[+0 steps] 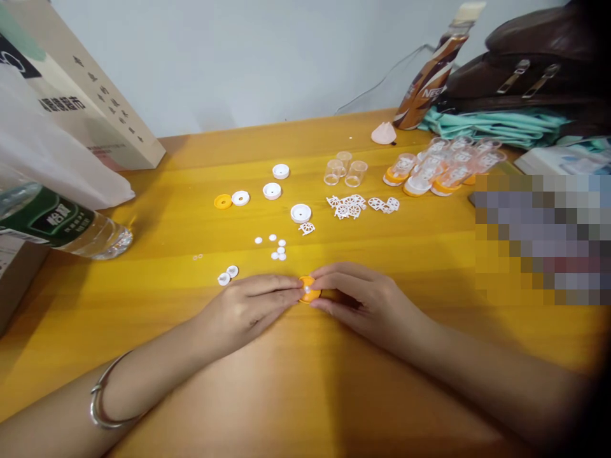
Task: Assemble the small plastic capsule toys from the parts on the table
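Observation:
An orange round plastic cap [312, 294] with a small white piece at its centre lies on the table between my hands. The fingers of my left hand [258, 302] press together on its left side, while my right hand [363, 296] grips the right edge with thumb and fingers. Just beyond are several small white gears [280, 250] and a white spoked plate [307, 228] beside a white round cap [300, 213]. Left of my left hand sit two white round pieces [228, 275]. More white spoked plates [349, 207] lie in a pile farther right.
Three clear cups [356, 173] stand behind the pile, with several capped clear cups [436, 166] to their right. An orange ring [222, 201] and white caps [272, 191] lie further back. A water bottle [62, 219], paper bag [95, 95], coffee bottle [429, 76] and brown bag [529, 57] border the area.

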Action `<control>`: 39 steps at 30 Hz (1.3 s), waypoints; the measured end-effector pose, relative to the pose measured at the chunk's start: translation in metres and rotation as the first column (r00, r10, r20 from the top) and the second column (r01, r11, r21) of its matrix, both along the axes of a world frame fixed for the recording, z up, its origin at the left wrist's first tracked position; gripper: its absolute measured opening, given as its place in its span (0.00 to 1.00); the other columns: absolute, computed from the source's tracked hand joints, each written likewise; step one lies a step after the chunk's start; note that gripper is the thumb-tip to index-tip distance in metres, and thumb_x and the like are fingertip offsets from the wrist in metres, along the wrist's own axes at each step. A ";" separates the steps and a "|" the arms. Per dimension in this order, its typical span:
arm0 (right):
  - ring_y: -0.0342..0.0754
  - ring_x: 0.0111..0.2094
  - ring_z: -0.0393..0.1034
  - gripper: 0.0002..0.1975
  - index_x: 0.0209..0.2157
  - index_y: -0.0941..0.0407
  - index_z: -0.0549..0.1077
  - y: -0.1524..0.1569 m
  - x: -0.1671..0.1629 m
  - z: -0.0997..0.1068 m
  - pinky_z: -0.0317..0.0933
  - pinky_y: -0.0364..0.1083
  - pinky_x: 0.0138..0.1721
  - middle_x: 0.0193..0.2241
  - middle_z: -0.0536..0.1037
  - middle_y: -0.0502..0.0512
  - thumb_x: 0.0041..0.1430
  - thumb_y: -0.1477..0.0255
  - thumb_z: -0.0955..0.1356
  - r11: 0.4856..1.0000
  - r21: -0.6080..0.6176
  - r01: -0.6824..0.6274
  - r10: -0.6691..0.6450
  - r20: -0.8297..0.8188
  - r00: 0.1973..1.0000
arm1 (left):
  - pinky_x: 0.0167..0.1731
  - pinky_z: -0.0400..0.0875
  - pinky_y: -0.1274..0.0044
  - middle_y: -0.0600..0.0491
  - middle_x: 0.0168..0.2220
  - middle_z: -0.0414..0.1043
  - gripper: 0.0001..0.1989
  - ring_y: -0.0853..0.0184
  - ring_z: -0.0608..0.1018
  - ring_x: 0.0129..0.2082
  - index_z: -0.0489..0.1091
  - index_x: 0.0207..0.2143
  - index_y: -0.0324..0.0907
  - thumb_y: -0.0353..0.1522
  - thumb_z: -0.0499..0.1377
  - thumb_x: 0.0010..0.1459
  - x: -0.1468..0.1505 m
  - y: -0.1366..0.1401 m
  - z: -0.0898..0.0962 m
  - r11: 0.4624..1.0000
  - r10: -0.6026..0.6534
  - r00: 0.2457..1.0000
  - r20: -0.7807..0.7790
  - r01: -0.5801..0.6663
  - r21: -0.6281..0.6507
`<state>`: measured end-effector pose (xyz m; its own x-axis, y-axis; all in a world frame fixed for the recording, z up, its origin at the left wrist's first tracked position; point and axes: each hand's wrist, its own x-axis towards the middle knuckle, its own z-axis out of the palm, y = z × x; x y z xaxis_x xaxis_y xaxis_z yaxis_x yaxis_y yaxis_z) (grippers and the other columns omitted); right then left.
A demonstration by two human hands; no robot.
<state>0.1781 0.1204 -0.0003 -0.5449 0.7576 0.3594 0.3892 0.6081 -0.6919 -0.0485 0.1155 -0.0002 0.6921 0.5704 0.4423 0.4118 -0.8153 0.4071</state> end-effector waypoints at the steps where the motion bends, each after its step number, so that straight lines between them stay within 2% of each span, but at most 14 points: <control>1: 0.45 0.36 0.72 0.03 0.34 0.55 0.71 0.000 0.000 0.000 0.68 0.44 0.38 0.36 0.77 0.56 0.57 0.74 0.65 1.000 0.013 0.001 -0.001 0.000 1.000 | 0.46 0.74 0.75 0.47 0.46 0.73 0.13 0.68 0.76 0.45 0.69 0.45 0.40 0.24 0.55 0.57 0.000 0.000 0.000 1.000 -0.003 1.000 -0.007 0.003 -0.003; 11: 0.46 0.38 0.73 0.05 0.36 0.55 0.72 -0.002 0.000 -0.004 0.69 0.46 0.40 0.38 0.78 0.57 0.58 0.74 0.65 0.996 0.094 0.011 -0.014 0.029 0.999 | 0.45 0.75 0.76 0.47 0.45 0.73 0.13 0.68 0.76 0.44 0.69 0.46 0.39 0.25 0.56 0.57 0.003 0.002 0.003 1.000 -0.016 1.000 0.005 0.016 0.025; 18: 0.47 0.37 0.73 0.05 0.34 0.55 0.73 -0.002 0.000 -0.004 0.69 0.46 0.39 0.37 0.78 0.57 0.58 0.73 0.65 0.989 0.145 0.011 -0.018 0.052 0.998 | 0.45 0.74 0.76 0.45 0.44 0.73 0.13 0.67 0.76 0.44 0.70 0.45 0.36 0.24 0.56 0.57 0.004 0.002 0.004 0.998 -0.026 0.999 -0.022 0.028 0.057; 23: 0.46 0.36 0.73 0.07 0.33 0.55 0.74 -0.003 0.000 -0.006 0.69 0.46 0.39 0.36 0.77 0.57 0.59 0.72 0.63 0.984 0.175 0.014 -0.025 0.064 0.998 | 0.45 0.74 0.75 0.46 0.44 0.73 0.13 0.67 0.76 0.44 0.69 0.45 0.38 0.25 0.55 0.57 0.005 0.001 0.006 0.999 -0.026 0.999 -0.021 0.027 0.044; 39: 0.47 0.37 0.70 0.07 0.31 0.57 0.71 -0.001 -0.001 -0.004 0.67 0.47 0.39 0.35 0.75 0.59 0.60 0.74 0.63 0.985 0.170 -0.027 0.012 0.093 0.996 | 0.46 0.73 0.73 0.44 0.43 0.72 0.13 0.65 0.74 0.45 0.69 0.45 0.35 0.24 0.54 0.57 0.008 -0.004 0.007 0.996 -0.019 0.991 -0.132 0.030 0.081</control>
